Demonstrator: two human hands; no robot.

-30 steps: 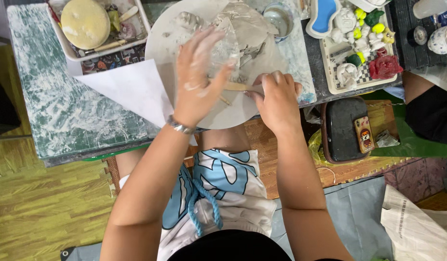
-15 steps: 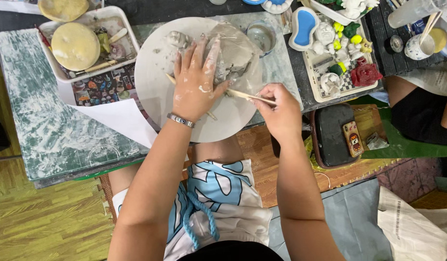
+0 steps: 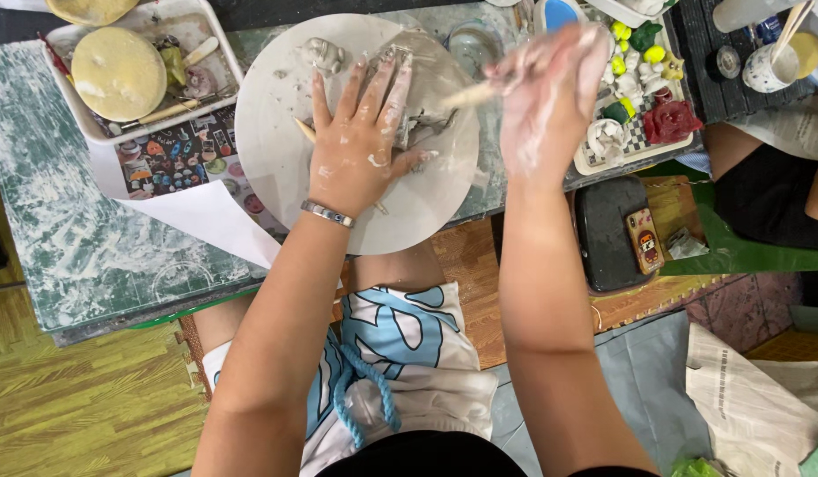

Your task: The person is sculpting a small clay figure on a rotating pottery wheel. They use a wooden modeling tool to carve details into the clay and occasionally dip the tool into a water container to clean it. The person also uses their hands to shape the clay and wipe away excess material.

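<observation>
My left hand (image 3: 360, 141), smeared with clay, lies flat with spread fingers on a grey clay piece (image 3: 419, 115) that sits on a round white board (image 3: 276, 132). A small grey clay lump (image 3: 323, 55) rests near the board's far edge. My right hand (image 3: 550, 97), blurred and clay-coated, is raised off the board's right side and grips a thin wooden modelling stick (image 3: 466, 95) whose tip points toward the clay piece. Another wooden stick (image 3: 304, 130) pokes out from under my left hand. A silver bracelet (image 3: 327, 213) circles my left wrist.
A white tray (image 3: 223, 66) with a round yellow sponge (image 3: 117, 72) and tools stands at the back left on the green marbled table (image 3: 82, 238). A tray of small painted figures (image 3: 639, 88) is at the right. A black pouch (image 3: 608, 234), a cup (image 3: 771, 66) and another person's leg (image 3: 771, 194) lie further right.
My right hand has lifted away from the board's near right edge and swung up and to the right with the stick. My left hand stays pressed on the clay.
</observation>
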